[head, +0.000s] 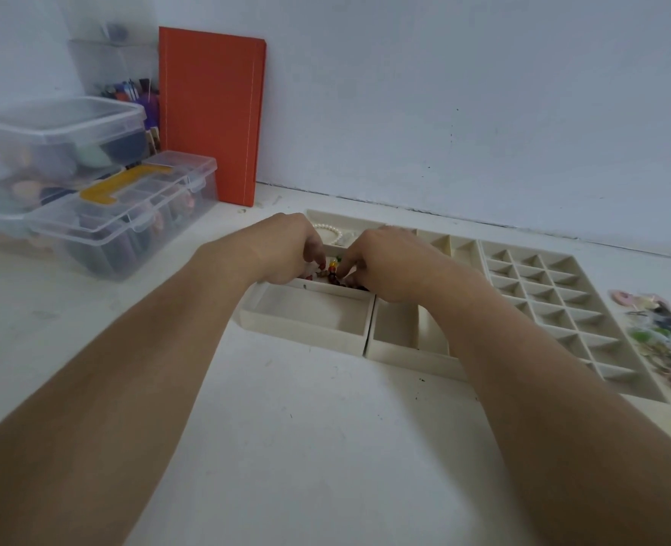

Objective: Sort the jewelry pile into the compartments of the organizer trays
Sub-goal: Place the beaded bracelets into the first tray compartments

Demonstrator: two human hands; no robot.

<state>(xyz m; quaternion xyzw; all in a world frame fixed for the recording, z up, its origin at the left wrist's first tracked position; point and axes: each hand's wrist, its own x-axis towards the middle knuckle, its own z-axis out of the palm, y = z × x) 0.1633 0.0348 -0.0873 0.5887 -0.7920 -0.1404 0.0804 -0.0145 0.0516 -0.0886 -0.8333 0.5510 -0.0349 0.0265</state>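
A cream organizer tray (306, 329) with large compartments lies on the white table in the middle of the head view. My left hand (286, 250) and my right hand (389, 262) meet over its middle compartment, fingers curled down onto a colourful beaded bracelet (331, 269) that both pinch. A white pearl bracelet (331, 229) lies in the far compartment behind my hands. To the right sit a second tray (396, 348) and a grid tray (554, 305) with several small compartments. The jewelry pile (664, 336) lies at the far right.
Stacked clear plastic boxes (121, 218) stand at the left with a clear pen holder (129, 88) behind them. An orange book (211, 116) leans on the wall. The wall runs close behind the trays.
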